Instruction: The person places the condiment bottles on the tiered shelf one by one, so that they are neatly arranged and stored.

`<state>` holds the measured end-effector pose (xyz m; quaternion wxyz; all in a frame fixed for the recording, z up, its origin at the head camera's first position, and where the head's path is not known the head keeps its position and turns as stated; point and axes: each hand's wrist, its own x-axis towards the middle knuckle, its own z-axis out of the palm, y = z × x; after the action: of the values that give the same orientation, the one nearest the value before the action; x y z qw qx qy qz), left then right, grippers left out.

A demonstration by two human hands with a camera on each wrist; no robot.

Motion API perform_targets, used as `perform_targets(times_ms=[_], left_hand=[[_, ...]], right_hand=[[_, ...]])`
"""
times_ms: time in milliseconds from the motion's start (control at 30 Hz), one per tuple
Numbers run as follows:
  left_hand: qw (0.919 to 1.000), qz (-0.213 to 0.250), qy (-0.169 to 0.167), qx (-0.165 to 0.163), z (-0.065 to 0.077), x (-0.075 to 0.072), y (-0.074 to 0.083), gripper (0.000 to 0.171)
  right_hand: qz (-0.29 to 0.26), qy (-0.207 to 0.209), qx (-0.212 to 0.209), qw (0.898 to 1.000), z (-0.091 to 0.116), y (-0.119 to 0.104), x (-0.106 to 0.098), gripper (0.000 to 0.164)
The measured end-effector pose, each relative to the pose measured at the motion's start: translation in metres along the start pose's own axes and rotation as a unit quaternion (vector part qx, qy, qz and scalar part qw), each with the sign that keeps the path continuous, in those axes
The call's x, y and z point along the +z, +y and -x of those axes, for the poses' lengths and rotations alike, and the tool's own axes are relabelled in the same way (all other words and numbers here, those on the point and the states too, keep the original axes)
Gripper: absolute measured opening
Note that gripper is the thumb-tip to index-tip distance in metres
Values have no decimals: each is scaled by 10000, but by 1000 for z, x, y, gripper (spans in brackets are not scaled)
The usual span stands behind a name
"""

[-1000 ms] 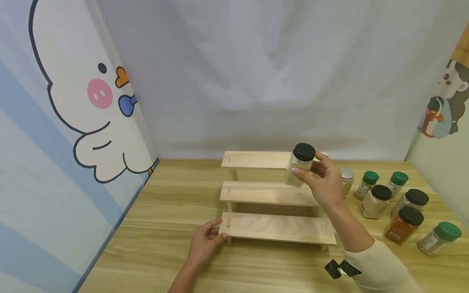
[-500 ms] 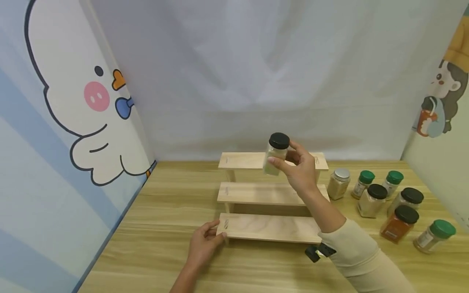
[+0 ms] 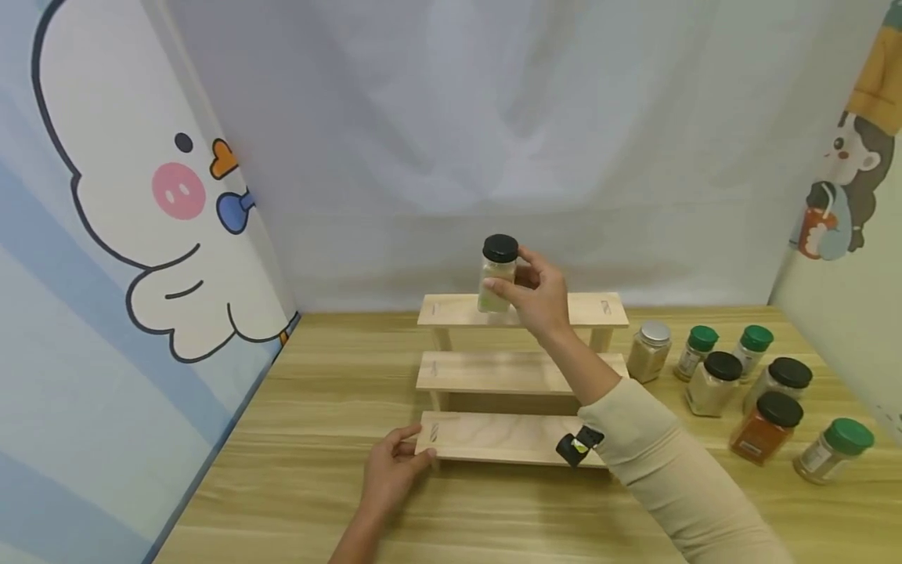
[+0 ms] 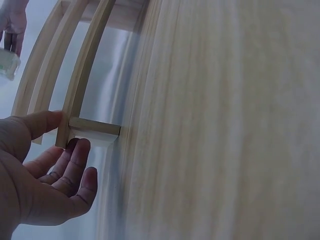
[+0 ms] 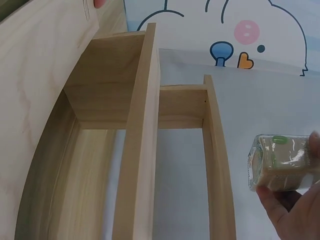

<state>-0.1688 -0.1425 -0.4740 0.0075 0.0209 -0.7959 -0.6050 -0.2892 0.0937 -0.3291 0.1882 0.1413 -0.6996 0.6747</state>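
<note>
You are carrying the black-lidded jar (image 3: 496, 278) leftward, and it is now hanging upright over the top board (image 3: 592, 309), just left of its middle, so the carry is apparently nearing its end. Your right hand (image 3: 541, 296) is gripping it from the right; its base is seemingly clearing the wood, though the head view is leaving the gap unclear. Your left hand (image 3: 391, 471) is pinching the lowest board's (image 3: 500, 439) left end, well apart from the jar.
</note>
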Motion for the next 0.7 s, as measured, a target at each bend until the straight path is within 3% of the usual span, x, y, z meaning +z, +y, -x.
perform_targets(times_ms=[367,700], left_hand=[[10000,-30,24,-28,-1,-1,-1,53],[10000,-79,-23,-37,-2,-1,-2,53]], right_hand=[[189,-158,204,9995,-15,17,25,65],[796,-239,205,9963,-12,23,35,69]])
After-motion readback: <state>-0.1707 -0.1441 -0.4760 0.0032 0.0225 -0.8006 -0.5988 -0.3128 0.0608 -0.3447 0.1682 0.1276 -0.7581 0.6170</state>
